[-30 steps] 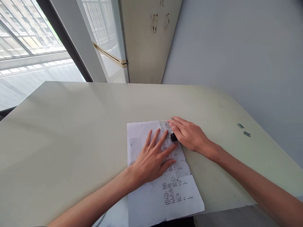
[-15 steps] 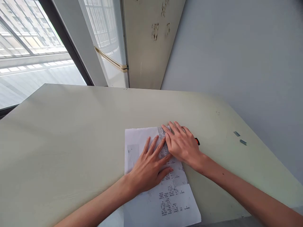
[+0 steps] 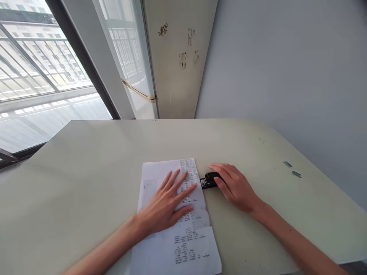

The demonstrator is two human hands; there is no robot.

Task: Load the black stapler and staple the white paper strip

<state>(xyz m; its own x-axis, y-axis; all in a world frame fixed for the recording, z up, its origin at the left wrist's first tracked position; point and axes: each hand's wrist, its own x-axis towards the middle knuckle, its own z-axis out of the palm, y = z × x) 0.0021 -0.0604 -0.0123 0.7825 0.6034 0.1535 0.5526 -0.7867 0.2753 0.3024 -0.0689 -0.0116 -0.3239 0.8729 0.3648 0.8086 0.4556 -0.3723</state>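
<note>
A stack of white paper [image 3: 160, 248] with printed text lies on the table, its upper right corner covered in small dense print. My left hand [image 3: 172, 202] rests flat on the sheets with its fingers spread. Just right of the paper is a black stapler [image 3: 210, 180], its front end touching the sheets' right edge; whether paper is between its jaws I cannot tell. Over the stapler's rear part my right hand [image 3: 233, 187] is curled, thumb on the near side and fingers on the far side. The hand hides the back of the stapler.
The pale table [image 3: 86, 183] spreads out around the paper. Two small grey strips [image 3: 296, 174] lie at its right side. Behind the far edge stand a fridge [image 3: 174, 88] with a handle and a grey wall [image 3: 272, 68]; a window is at the upper left.
My right hand has moved off the paper's upper corner and onto the stapler, which shows more now. The left hand stays flat on the paper. The view has tilted up slightly.
</note>
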